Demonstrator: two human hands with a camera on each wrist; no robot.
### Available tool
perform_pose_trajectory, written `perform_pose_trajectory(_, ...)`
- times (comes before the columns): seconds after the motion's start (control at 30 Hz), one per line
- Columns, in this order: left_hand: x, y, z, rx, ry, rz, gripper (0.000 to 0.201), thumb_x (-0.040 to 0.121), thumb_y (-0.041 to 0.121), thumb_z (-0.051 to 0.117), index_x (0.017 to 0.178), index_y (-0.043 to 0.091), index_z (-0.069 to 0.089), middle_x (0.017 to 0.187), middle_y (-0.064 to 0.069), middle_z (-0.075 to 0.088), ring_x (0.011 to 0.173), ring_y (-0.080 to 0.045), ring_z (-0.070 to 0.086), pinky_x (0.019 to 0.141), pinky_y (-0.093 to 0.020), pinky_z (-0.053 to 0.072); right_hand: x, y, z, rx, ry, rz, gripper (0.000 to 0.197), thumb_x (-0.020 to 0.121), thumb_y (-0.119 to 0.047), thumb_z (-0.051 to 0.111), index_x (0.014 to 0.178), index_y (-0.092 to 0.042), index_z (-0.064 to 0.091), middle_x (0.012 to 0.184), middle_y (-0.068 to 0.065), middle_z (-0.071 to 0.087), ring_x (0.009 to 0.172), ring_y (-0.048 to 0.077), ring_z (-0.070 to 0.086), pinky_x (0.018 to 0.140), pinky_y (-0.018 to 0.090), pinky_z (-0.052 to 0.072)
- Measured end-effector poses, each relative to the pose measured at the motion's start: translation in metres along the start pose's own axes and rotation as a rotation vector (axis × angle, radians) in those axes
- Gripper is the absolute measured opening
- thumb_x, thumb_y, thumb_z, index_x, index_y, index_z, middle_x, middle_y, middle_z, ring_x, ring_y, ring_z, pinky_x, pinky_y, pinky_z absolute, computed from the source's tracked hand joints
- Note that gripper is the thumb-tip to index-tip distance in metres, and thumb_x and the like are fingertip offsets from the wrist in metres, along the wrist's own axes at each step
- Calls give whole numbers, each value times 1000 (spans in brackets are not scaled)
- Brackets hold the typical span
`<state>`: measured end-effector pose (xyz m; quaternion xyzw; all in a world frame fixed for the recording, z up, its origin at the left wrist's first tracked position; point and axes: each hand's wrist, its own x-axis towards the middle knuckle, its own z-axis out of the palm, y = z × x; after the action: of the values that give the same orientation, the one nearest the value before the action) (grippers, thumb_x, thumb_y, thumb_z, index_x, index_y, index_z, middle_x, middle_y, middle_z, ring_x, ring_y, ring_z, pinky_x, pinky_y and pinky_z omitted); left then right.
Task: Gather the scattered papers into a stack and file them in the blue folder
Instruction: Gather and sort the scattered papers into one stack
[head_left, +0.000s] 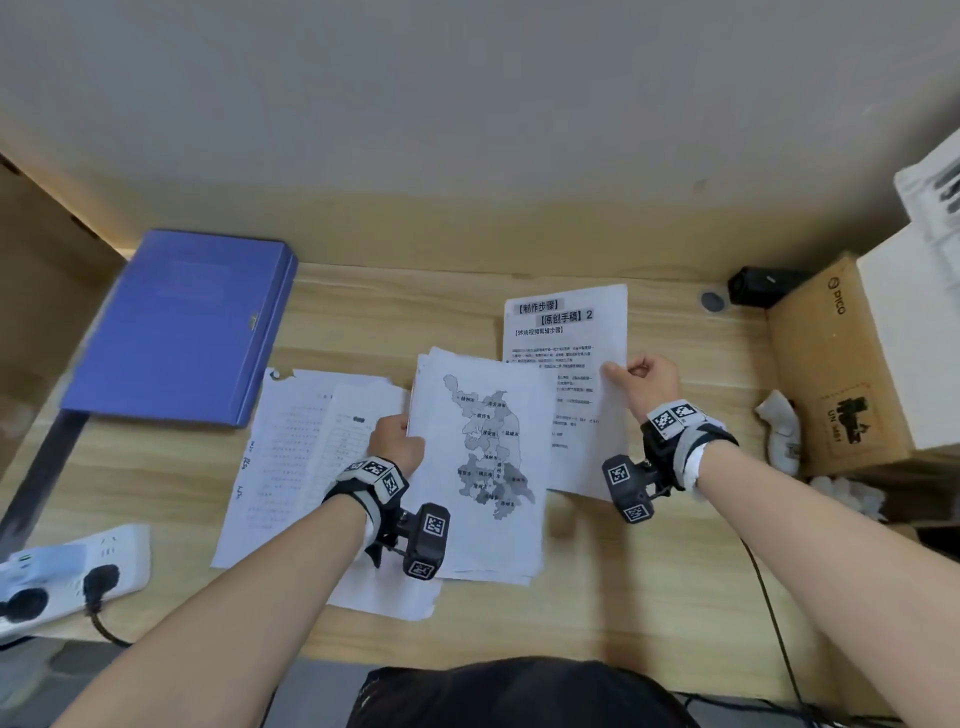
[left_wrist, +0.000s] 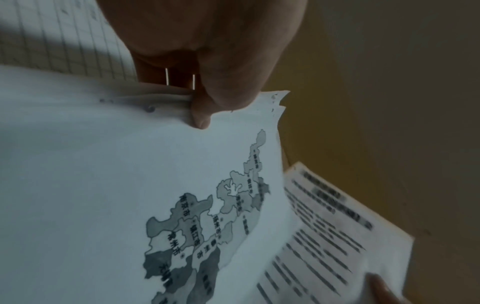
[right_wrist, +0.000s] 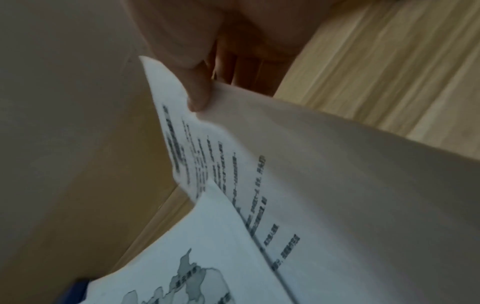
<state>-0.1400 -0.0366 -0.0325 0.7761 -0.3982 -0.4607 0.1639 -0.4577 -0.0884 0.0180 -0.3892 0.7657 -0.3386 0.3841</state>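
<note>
My left hand (head_left: 397, 439) pinches the left edge of a small stack of sheets topped by a printed grey map (head_left: 485, 457), thumb on top (left_wrist: 201, 115). My right hand (head_left: 647, 376) pinches the right edge of a text sheet with bold headings (head_left: 566, 332), lifted off the desk and tucked under the map stack's right side (right_wrist: 233, 164). Two more sheets, a table page (head_left: 275, 457) and a form page (head_left: 353, 415), lie flat to the left, partly under my left hand. The closed blue folder (head_left: 182, 327) lies at the back left of the wooden desk (head_left: 649, 597).
A white power strip (head_left: 67, 571) with a black plug sits at the front left edge. A cardboard box (head_left: 831, 364) and white boxes (head_left: 914, 338) stand at the right, with a small black device (head_left: 758, 286) and crumpled white cloth (head_left: 779, 426) near them.
</note>
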Motion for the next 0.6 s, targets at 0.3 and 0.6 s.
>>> perform_pose_trajectory(0.3,-5,-17,-23,19,27,-2,36,85,-7,41,111,1,66,100,-19,67,81,-30,56,70,-31,44,-15,-66,-14,20,56,-189,5,91,-7,59,95,-7,55,77,-4,61,65,5,57,47,8,43)
perform_pose_trajectory(0.6,5,-25,-24,-88,-53,-55,40,87,-3,41,123,1,59,104,-13,65,86,-30,58,71,-32,46,-45,-52,13,29,-27,-86,15,92,-16,60,107,-12,61,93,-5,68,81,8,65,63,19,51)
